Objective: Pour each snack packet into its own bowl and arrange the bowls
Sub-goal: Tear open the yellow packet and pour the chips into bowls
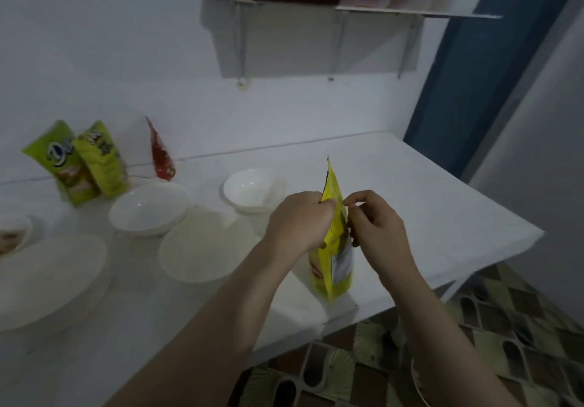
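Both hands on the yellow packet [331, 242], held upright just above the near edge of the white surface [426, 201]. Left hand [297, 223] pinches one side of the packet's top, right hand [376, 226] pinches the other, fingers curled on the film; looks like the tear-open step, top corner already sticking up loose. Landmark = yellow packet: nearest open bowl [249, 190] sits just behind-left of it, empty; an inverted-looking bowl [202, 245] directly left; another empty bowl [148, 209] further left; a large white bowl [47, 280] far left, and a dish with something brown [12, 236] at the frame edge. Two green packets [79, 163] and a red packet [162, 153] stand far left against the wall, unopened as far as I can tell. Risks: packet is over the surface edge, not over a bowl, so a hard tear could split the film and dump snacks on the floor [442, 359]; a sideways rip would give a ragged mouth and a messy pour. Labels: motion blur, nothing readable; the leftmost green packet shows a large white logo, illegible; yellow packet has a white panel, text too small.
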Tool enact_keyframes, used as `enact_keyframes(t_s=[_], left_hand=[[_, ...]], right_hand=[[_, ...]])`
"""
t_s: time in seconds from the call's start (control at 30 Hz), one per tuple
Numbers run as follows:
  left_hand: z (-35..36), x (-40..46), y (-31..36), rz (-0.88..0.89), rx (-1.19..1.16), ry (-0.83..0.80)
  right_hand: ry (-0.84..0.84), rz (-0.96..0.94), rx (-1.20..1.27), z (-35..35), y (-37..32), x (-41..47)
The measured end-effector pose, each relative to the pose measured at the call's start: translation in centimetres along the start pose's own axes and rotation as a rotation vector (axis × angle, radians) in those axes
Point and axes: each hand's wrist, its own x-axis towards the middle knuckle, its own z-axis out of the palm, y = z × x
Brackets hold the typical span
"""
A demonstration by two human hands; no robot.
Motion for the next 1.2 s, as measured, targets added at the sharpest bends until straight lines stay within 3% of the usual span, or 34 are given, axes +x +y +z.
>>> enact_keyframes(t_s=[0.4,0.6,1.2], left_hand=[[4.1,1.2,0.5,0.068,-0.239,-0.17],[4.3,1.6,-0.2,-0.013,-0.403,-0.264],[3.1,3.1,0.0,-0.053,-0.314,-0.273]], right_hand=[[-0.088,0.102,0.047,-3.5,1.6,-1.0],[-0.234,0.188,0.087,-4.0,0.8,-0.6],[-0.35,0.212,-0.027,-3.8,-0.5,0.3]])
